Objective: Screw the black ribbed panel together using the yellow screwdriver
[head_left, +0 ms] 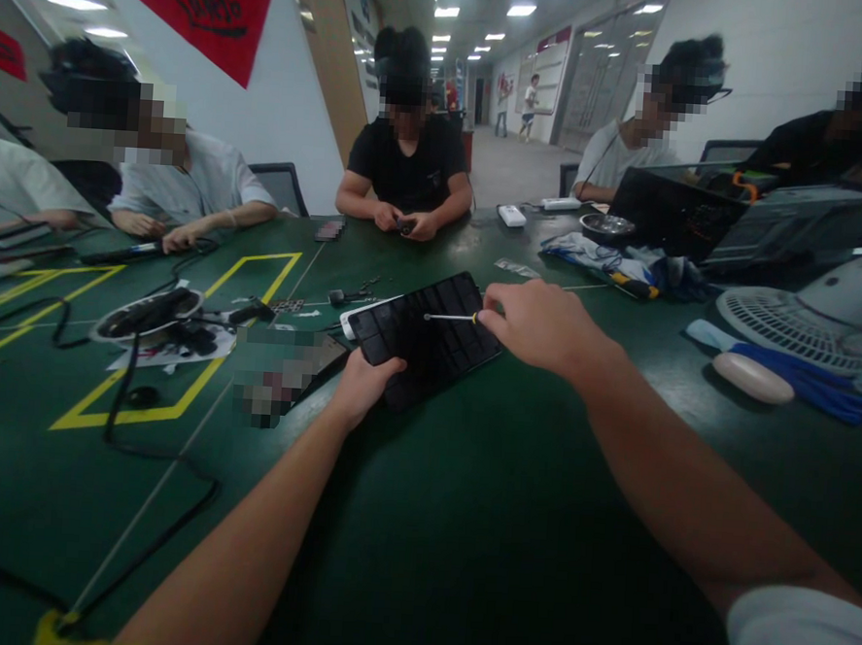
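A black tablet (430,337) with a glossy face and faint grid-like lines lies tilted across the middle of the green table. My left hand (366,385) grips its near left corner, thumb on top and fingers out of sight below. Above the face, my right hand (534,317) pinches a thin screwdriver (453,317); its pale shaft points left over the tablet, with a yellow collar by the fingertips. The handle is hidden in the hand. A white-edged flat thing (346,325) shows from under the tablet's left side.
Left are a plate of black parts (150,315), cables and a partly blurred phone-like item (288,377). Right lie a pale oval mouse-like object (753,378), blue cloth (828,393), a fan (796,325), gloves (625,261) and a metal bowl (606,226). Several people sit around the table.
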A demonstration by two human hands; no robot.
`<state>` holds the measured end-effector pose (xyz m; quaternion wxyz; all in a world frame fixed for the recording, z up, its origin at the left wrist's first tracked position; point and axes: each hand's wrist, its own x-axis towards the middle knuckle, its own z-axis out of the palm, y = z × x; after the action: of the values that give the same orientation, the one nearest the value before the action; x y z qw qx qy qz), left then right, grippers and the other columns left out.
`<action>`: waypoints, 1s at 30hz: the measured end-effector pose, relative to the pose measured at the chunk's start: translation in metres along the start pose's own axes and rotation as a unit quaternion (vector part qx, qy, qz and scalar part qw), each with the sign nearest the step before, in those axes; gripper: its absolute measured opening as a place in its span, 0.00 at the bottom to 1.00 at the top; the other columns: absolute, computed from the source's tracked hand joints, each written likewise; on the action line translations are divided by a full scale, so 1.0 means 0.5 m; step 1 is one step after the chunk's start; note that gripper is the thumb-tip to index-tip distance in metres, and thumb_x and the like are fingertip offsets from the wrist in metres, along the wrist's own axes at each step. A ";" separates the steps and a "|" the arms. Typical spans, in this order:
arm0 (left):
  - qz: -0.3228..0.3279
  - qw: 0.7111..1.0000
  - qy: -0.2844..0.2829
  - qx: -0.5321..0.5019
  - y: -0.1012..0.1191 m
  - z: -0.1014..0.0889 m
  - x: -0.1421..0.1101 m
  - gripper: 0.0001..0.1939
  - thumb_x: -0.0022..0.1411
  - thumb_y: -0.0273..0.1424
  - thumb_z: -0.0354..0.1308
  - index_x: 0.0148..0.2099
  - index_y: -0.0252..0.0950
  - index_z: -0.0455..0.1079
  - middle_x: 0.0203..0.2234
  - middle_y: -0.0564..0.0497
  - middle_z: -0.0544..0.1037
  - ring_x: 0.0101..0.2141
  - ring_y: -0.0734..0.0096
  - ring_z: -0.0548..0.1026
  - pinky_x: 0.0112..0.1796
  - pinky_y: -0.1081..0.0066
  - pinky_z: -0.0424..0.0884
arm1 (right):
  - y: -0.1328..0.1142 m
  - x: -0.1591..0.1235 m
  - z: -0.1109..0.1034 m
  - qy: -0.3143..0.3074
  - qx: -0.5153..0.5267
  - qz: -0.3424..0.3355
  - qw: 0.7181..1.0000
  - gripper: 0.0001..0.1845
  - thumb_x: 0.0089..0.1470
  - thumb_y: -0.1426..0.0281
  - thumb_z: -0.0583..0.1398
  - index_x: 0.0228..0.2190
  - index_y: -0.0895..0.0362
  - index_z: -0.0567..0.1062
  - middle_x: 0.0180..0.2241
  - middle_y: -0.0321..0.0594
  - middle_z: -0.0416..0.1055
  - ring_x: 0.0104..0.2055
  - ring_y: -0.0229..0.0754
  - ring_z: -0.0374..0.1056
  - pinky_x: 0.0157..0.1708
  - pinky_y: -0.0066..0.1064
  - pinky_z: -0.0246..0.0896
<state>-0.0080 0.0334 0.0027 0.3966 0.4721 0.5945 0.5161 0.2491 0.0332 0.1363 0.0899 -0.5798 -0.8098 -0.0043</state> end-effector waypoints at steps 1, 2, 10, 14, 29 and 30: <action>0.001 1.000 0.000 -0.001 0.000 0.000 0.000 0.21 0.42 0.33 0.72 0.42 0.35 0.78 0.36 0.49 0.84 0.40 0.54 0.82 0.49 0.55 0.77 | 0.001 0.000 0.000 0.004 0.006 0.000 1.000 0.18 0.69 0.59 0.55 0.48 0.52 0.82 0.44 0.51 0.82 0.45 0.57 0.77 0.39 0.41 0.63; 0.000 1.000 -0.001 -0.003 0.001 0.000 0.000 0.21 0.42 0.33 0.72 0.42 0.35 0.78 0.36 0.49 0.84 0.41 0.54 0.82 0.50 0.54 0.77 | 0.002 -0.001 0.000 0.006 0.010 -0.001 1.000 0.17 0.68 0.59 0.56 0.47 0.52 0.81 0.43 0.50 0.82 0.45 0.57 0.77 0.38 0.41 0.63; 0.001 1.000 -0.005 -0.014 -0.002 -0.001 0.001 0.22 0.42 0.33 0.73 0.43 0.35 0.78 0.38 0.47 0.85 0.42 0.54 0.82 0.50 0.54 0.77 | 0.013 0.003 0.008 0.021 0.010 -0.019 1.000 0.11 0.57 0.67 0.64 0.43 0.51 0.80 0.41 0.46 0.81 0.41 0.53 0.75 0.33 0.37 0.57; 0.006 1.000 -0.005 0.002 -0.010 -0.004 0.005 0.21 0.43 0.34 0.73 0.42 0.35 0.78 0.36 0.49 0.84 0.40 0.54 0.82 0.50 0.54 0.78 | 0.015 0.006 0.008 0.024 0.018 -0.016 0.999 0.10 0.59 0.65 0.63 0.41 0.52 0.83 0.40 0.46 0.82 0.42 0.53 0.75 0.35 0.38 0.60; 0.002 1.000 -0.006 -0.016 -0.007 -0.001 0.002 0.22 0.42 0.33 0.73 0.43 0.36 0.78 0.38 0.48 0.85 0.42 0.54 0.82 0.50 0.55 0.77 | 0.016 0.011 0.010 0.010 0.001 0.015 1.000 0.20 0.65 0.56 0.59 0.43 0.53 0.87 0.43 0.53 0.83 0.45 0.58 0.77 0.41 0.45 0.68; 0.000 1.000 -0.005 -0.015 -0.007 -0.001 0.002 0.22 0.42 0.33 0.73 0.42 0.36 0.78 0.38 0.48 0.85 0.42 0.54 0.82 0.50 0.55 0.77 | 0.016 0.011 0.011 0.006 -0.002 0.010 1.000 0.21 0.65 0.56 0.58 0.43 0.54 0.87 0.43 0.54 0.83 0.45 0.59 0.77 0.40 0.45 0.67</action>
<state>-0.0094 0.0343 -0.0006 0.4062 0.4687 0.5850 0.5226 0.2540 0.0415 0.1310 0.0938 -0.5879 -0.8034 -0.0090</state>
